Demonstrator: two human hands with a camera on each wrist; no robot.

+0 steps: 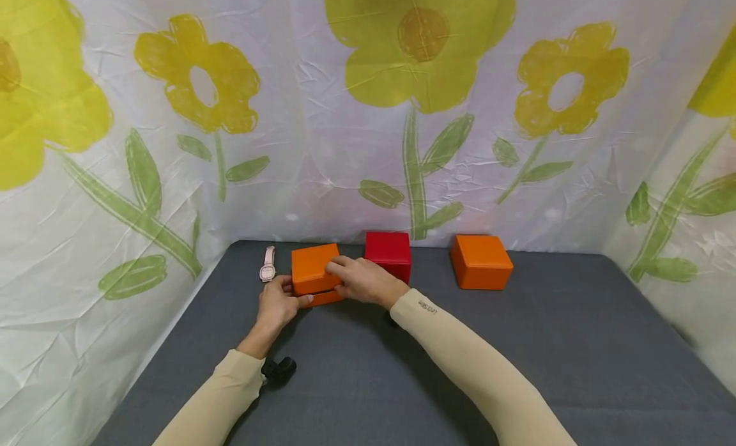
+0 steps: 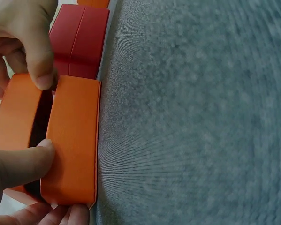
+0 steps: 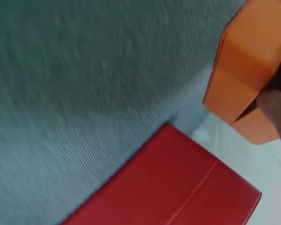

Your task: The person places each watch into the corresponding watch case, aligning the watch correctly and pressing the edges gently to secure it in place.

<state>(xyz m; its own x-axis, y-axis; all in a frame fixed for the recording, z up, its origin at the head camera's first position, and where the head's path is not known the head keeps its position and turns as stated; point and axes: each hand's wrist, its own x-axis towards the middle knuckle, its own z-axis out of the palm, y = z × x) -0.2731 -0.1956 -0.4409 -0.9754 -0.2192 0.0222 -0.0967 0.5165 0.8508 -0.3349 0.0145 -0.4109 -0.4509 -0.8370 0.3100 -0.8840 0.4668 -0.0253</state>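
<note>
Both hands on the near orange box, lid parted from base

Nearest, the left hand (image 1: 280, 305) pinches the orange box (image 1: 313, 269) at its left end, thumb on the base; the right hand (image 1: 362, 281) curls over the lid from the right. Just behind it stands the red box (image 1: 388, 252); a second orange box (image 1: 480, 261) sits well right.

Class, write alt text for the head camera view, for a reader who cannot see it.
Two hands hold an orange box whose lid is slightly raised, on a grey table. Beside it lie a pink watch, a red box and another orange box.
</note>
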